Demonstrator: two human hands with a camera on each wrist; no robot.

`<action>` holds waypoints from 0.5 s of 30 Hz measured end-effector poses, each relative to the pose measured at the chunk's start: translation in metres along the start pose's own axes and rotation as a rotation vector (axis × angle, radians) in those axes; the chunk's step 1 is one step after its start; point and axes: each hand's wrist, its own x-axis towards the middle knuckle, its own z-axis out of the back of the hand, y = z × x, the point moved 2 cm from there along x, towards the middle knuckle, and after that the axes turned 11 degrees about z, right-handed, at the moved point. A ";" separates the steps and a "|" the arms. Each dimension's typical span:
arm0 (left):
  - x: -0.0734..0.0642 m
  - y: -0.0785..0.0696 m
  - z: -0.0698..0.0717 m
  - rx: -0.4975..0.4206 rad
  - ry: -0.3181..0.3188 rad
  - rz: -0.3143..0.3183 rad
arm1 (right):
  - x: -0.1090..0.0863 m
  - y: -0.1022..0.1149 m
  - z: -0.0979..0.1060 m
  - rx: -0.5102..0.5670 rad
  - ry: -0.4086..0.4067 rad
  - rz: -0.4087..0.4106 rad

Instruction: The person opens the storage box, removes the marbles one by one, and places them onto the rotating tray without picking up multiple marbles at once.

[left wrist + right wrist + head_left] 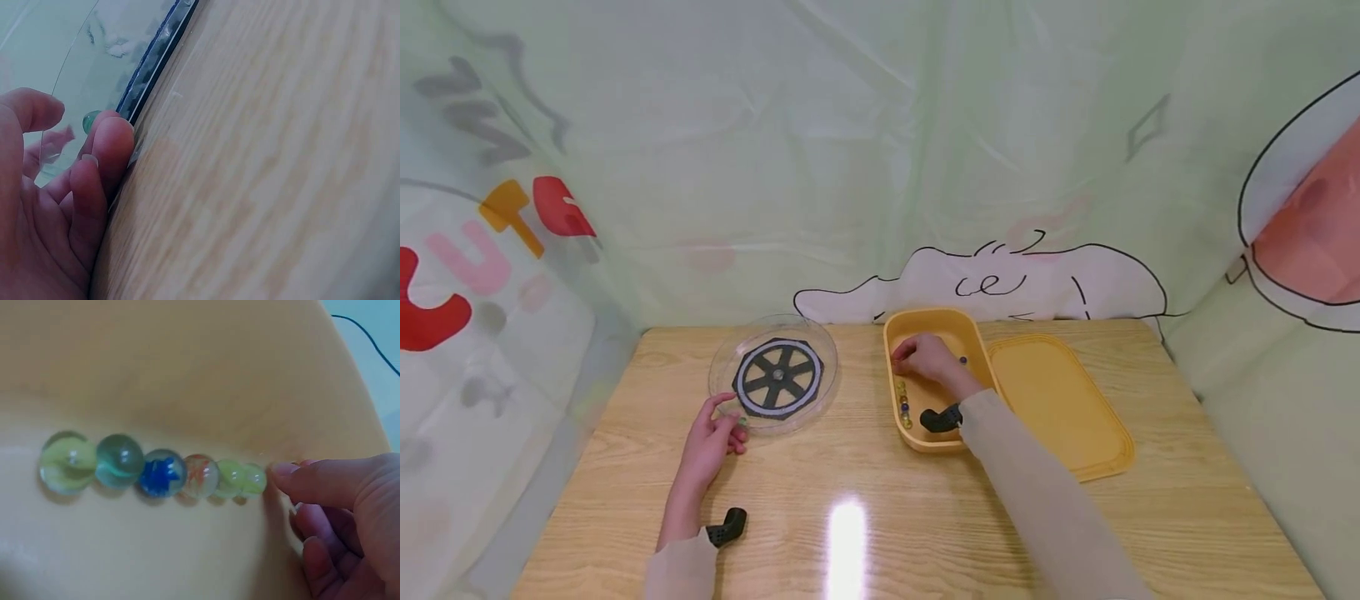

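Observation:
In the yellow tub (936, 447), several glass marbles (164, 473) stand in a line along the left wall: yellow, green, blue and orange-streaked ones. My right hand (922, 357) reaches in at the far end of that line. Its thumb and forefinger pinch what looks like another marble, mostly hidden by the fingertips. My left hand (707, 437) is at the near-left rim of a clear round dish (797, 427), fingers loosely bent. A green marble (92, 120) lies just beyond its fingertips, at the dish wall.
Under or inside the clear dish sits a dark wheel-shaped piece (778, 377) with spokes. A flat yellow lid (1060, 408) lies against the tub's right side. One dark marble (963, 360) is apart, at the tub's right. A printed curtain (865, 167) hangs behind the table.

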 end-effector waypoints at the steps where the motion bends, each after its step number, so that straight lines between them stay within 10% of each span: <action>1: 0.000 0.000 0.000 -0.004 -0.002 0.002 | 0.000 0.000 0.001 -0.001 0.003 -0.001; 15: 0.000 -0.002 0.000 0.011 -0.014 0.003 | 0.004 0.003 0.008 0.032 0.005 -0.010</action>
